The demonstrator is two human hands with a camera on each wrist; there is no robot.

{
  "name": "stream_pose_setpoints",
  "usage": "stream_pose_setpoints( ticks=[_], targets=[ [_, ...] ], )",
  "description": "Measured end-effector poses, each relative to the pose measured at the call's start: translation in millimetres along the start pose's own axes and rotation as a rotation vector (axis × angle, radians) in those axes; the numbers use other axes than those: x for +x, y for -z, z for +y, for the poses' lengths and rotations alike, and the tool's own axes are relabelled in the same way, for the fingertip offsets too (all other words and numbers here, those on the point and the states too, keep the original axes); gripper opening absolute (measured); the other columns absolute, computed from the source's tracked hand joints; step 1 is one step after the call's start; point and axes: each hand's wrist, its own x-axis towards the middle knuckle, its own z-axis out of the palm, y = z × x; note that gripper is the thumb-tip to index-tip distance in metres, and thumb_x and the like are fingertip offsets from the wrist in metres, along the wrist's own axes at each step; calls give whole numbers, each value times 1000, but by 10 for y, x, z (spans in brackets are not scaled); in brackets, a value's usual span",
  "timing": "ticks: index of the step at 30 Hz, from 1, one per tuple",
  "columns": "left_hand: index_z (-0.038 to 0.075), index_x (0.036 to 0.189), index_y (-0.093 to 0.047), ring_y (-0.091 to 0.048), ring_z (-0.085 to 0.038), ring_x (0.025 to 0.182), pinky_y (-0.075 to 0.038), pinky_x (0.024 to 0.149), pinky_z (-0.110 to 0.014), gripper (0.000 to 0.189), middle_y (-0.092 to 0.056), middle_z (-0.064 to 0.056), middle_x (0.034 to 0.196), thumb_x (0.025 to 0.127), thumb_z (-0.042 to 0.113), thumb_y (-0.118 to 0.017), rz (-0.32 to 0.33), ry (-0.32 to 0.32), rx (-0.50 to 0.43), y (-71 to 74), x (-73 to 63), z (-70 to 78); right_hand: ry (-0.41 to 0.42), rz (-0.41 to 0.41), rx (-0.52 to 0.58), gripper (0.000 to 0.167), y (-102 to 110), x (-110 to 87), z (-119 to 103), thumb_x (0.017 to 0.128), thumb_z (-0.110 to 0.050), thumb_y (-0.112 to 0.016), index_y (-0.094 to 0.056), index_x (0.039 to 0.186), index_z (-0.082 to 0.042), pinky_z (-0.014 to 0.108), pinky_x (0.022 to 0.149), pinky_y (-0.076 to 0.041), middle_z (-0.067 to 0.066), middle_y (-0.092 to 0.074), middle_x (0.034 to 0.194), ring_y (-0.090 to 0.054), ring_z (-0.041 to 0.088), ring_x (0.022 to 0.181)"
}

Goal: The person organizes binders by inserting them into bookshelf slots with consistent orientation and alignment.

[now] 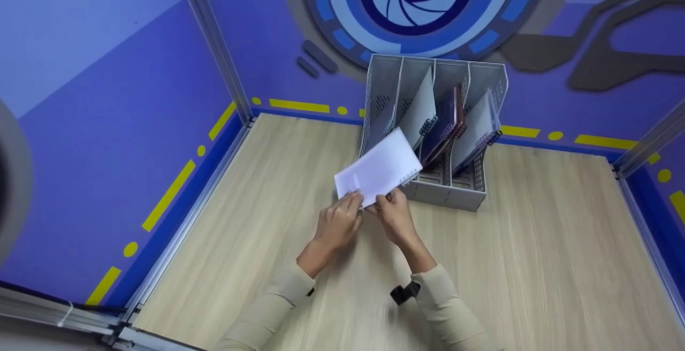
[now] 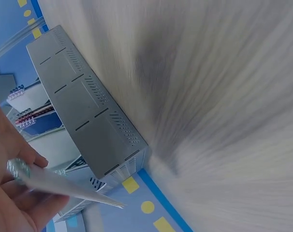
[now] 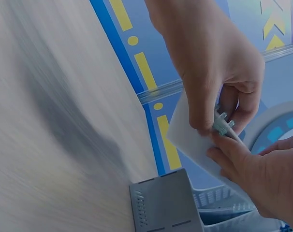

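A white spiral notebook [image 1: 382,169] is held up tilted in front of a grey file rack. My left hand [image 1: 338,221] pinches its near left corner. On the near edge, a little to the right, my right hand [image 1: 395,214] grips it with thumb and fingers. In the right wrist view both hands meet around the notebook [image 3: 190,140], close to its clear rings. The left wrist view shows the notebook [image 2: 64,186] nearly edge-on between thumb and fingers. Part of the grey file rack [image 1: 444,195] is hidden behind the notebook in the head view.
Inside the rack's compartments stand a white spiral notebook [image 1: 420,110], dark notebooks [image 1: 444,126] and another pale notebook [image 1: 476,123]. The rack sits on a wooden table [image 1: 551,254] against a blue printed wall [image 1: 257,46]. Metal posts [image 1: 214,35] frame the corners.
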Motion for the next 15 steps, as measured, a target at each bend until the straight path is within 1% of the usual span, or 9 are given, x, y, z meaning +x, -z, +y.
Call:
stream_pose_setpoints(
  ticks=[3, 5, 7, 8, 10, 12, 13, 15],
  targets=[
    [8, 116, -70, -72, -21, 104, -60, 66, -34, 40, -73, -7, 120, 81, 20, -83, -2, -24, -28, 5, 0, -39, 10, 0, -26, 43, 35, -7, -8, 99, 10, -36, -37, 140, 17, 33, 90, -56, 37, -52, 134, -62, 36, 116],
    [8, 117, -70, -73, -21, 101, -59, 63, -34, 42, -72, -6, 121, 83, 28, -84, 3, -38, -53, 10, 2, -62, 15, 8, -38, 41, 56, -22, -9, 99, 9, -36, -38, 139, 17, 33, 90, -56, 36, -53, 133, -61, 36, 116],
    [9, 118, -69, -73, -21, 98, -59, 63, -33, 43, -72, -7, 122, 86, 34, -82, 3, -47, -88, 9, 10, -83, 21, 14, -45, 39, 70, -41, -3, 99, 9, -36, -38, 137, 17, 31, 88, -56, 36, -53, 131, -61, 34, 113],
    [8, 118, -69, -74, -22, 95, -59, 62, -34, 43, -71, -8, 123, 87, 35, -80, 2, -47, -113, 7, 17, -93, 24, 15, -47, 39, 73, -50, 0, 99, 9, -36, -39, 137, 17, 31, 87, -56, 36, -53, 131, -61, 34, 113],
    [6, 119, -68, -74, -24, 91, -59, 63, -35, 40, -71, -10, 122, 90, 32, -77, 7, -36, -175, -10, 42, -123, 36, 13, -50, 37, 80, -64, 11, 99, 10, -36, -40, 135, 18, 31, 87, -56, 35, -54, 130, -61, 32, 112],
    [2, 119, -68, -74, -25, 86, -59, 65, -36, 35, -72, -13, 118, 93, 25, -73, 5, 7, -249, -32, 91, -168, 44, 12, -61, 36, 88, -73, 17, 98, 10, -36, -42, 133, 18, 32, 89, -56, 34, -55, 128, -61, 31, 112],
    [0, 119, -67, -73, -26, 86, -59, 67, -37, 33, -72, -14, 116, 94, 21, -70, 6, 42, -289, -43, 124, -195, 47, 14, -73, 35, 95, -78, 16, 98, 10, -37, -43, 132, 17, 32, 90, -56, 33, -56, 128, -62, 30, 112],
    [-3, 119, -67, -73, -29, 89, -60, 72, -39, 30, -72, -17, 112, 95, 15, -66, 4, 148, -371, -69, 208, -256, 49, 30, -122, 31, 113, -88, 12, 99, 8, -38, -47, 128, 15, 32, 88, -56, 29, -59, 123, -62, 27, 108]
  ],
)
